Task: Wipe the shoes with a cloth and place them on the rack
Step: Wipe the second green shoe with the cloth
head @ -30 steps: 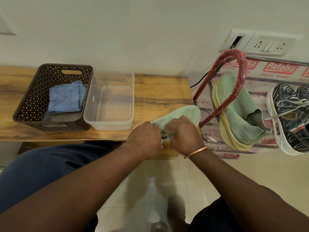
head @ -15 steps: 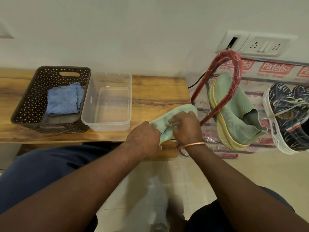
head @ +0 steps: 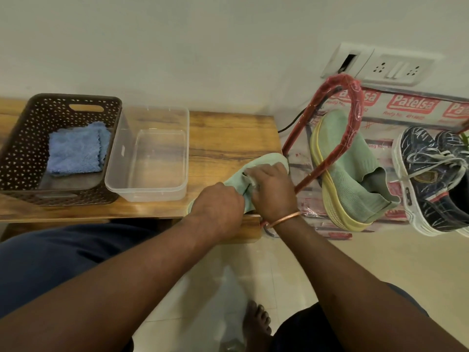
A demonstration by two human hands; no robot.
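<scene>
Right of the clear plastic tub point(head: 147, 153), I see the left hand point(head: 218, 208) clasp a mint knit shoe point(head: 270, 161); the right hand point(head: 275, 193), curled, pinches a pale cloth point(head: 250, 177) against it.

A home, likely a hallway corner. It has a pale tiled floor point(head: 380, 262) and a plain wall point(head: 177, 47) with a switch-and-socket plate point(head: 396, 69) at upper right. A shoe rack point(head: 355, 97) at right holds shoes point(head: 355, 179). At left, a wooden tabletop point(head: 228, 138) carries a household basket point(head: 22, 138) and plastic tub point(head: 114, 174). A bare foot point(head: 256, 318) shows at the bottom.
</scene>
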